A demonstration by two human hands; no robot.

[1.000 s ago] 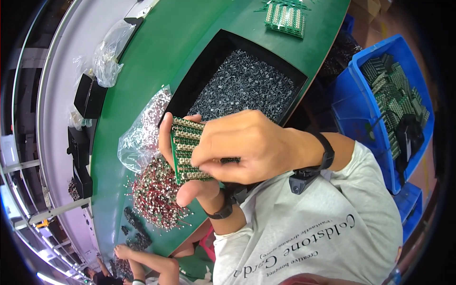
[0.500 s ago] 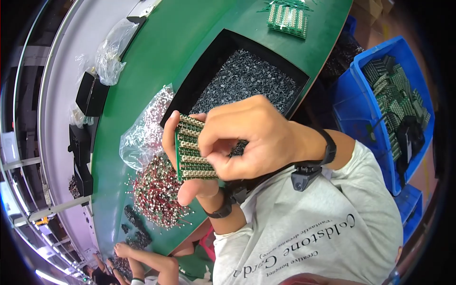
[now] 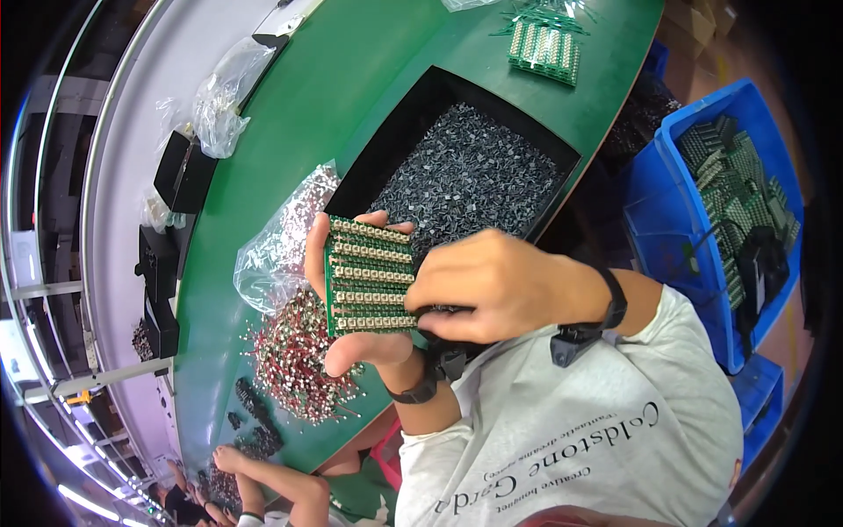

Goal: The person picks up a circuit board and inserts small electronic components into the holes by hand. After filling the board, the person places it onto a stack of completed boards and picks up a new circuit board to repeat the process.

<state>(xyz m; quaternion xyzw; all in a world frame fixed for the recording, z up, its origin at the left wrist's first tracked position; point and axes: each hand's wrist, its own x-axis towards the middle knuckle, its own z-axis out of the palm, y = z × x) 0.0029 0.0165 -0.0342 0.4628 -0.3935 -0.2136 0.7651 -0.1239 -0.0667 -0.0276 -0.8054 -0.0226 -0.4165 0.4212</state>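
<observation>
My left hand [image 3: 373, 351] grips a green circuit board panel [image 3: 371, 277] by its edges, thumb at the lower edge and fingers behind and along the far side. Rows of small pale components cover the panel's face. At the panel's right edge, my right hand [image 3: 496, 285] has its fingers drawn together in a pinch, slightly blurred. Whatever lies between those fingertips is hidden. Just beyond both hands is a black tray [image 3: 364, 171] filled with small dark pieces [image 3: 474, 171].
Left of the panel lie a clear bag of pale parts [image 3: 285, 241] and a heap of red-and-white wired parts [image 3: 303, 360]. Stacked green boards [image 3: 544, 53] rest at the far table end. A blue bin [image 3: 654, 202] of boards stands right. Another person's hand [image 3: 230, 461] is lower left.
My right hand has moved right, off the panel's face to its right edge, uncovering more of the component rows. My left hand still holds the panel. The whole view has shifted slightly.
</observation>
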